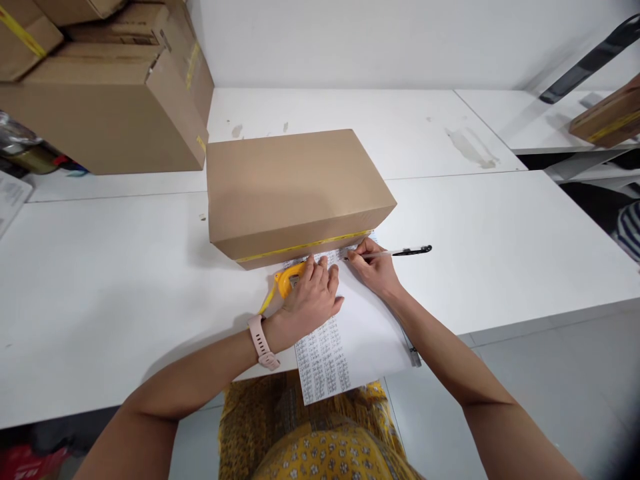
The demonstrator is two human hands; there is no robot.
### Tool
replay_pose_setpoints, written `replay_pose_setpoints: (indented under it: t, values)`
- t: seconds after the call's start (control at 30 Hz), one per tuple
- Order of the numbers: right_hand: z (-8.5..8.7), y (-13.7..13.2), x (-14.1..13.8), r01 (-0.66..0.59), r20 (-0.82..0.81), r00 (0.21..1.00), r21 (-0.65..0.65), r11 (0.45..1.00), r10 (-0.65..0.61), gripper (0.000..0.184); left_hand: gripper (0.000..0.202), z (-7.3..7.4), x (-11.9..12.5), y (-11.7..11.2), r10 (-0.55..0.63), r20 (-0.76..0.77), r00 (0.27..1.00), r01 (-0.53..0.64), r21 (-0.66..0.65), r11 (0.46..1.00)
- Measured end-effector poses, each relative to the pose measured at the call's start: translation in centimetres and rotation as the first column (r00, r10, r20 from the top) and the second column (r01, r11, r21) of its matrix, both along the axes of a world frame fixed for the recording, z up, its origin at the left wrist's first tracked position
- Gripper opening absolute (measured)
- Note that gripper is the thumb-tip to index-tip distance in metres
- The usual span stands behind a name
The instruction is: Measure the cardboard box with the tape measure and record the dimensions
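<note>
White surface [500, 227]: wide and L-shaped, its near edge running across the lower frame, with bare room to the left and right of the work and grey floor beyond the right corner. Stacked cartons [110, 100]: far left corner, well apart from the hands. Box [295, 187]: plain brown, closed, lying flat at the middle of the surface; a yellow tape line runs along its near lower edge, which overlaps the top of the sheet. Sheet [360, 333]: white paper, rows of small print down its left side, its lower end hanging past the near edge of the surface. Left hand [313, 300]: wearing a pale pink watch [263, 343], palm down on the sheet, its grip closed over a yellow tape measure [286, 280] just beside the box's near edge. Right hand [377, 267]: fingers pinched together on a pen [395, 253], tip on the sheet close under the box, capped end pointing right.
</note>
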State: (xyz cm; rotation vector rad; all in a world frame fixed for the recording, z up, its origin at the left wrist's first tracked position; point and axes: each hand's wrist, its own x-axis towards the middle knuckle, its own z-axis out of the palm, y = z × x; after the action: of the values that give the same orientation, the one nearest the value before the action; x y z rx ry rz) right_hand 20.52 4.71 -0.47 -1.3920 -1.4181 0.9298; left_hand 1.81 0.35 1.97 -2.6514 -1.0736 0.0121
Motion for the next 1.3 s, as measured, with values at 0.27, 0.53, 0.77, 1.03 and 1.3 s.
replay_pose_setpoints:
  t: [0.27, 0.53, 0.77, 1.03, 1.3]
  values:
    - [-0.06, 0.01, 0.10, -0.014, 0.011, 1.000, 0.014, 1.000, 0.014, 0.026, 0.063, 0.02, 0.03, -0.03, -0.001, 0.035, 0.999, 0.001, -0.011, 1.000]
    - [0.07, -0.02, 0.11, 0.007, 0.011, 1.000, 0.006, 1.000, -0.007, 0.027, 0.063, 0.03, -0.02, -0.02, 0.010, 0.040, 0.999, -0.008, -0.036, 0.999]
    - [0.03, 0.03, 0.17, -0.002, 0.025, 1.000, 0.027, 1.000, 0.001, 0.026, 0.062, 0.06, 0.00, -0.06, 0.003, 0.026, 1.000, -0.003, -0.019, 1.000]
    - [-0.16, -0.02, 0.20, 0.022, 0.017, 1.000, 0.011, 1.000, -0.022, 0.028, 0.063, -0.26, -0.01, 0.00, -0.002, 0.033, 0.999, 0.002, 0.011, 1.000]
    - [0.05, 0.05, 0.14, 0.019, 0.017, 1.000, 0.027, 0.999, -0.019, 0.027, 0.062, -0.12, 0.02, 0.03, 0.008, 0.052, 0.999, -0.006, -0.045, 0.999]
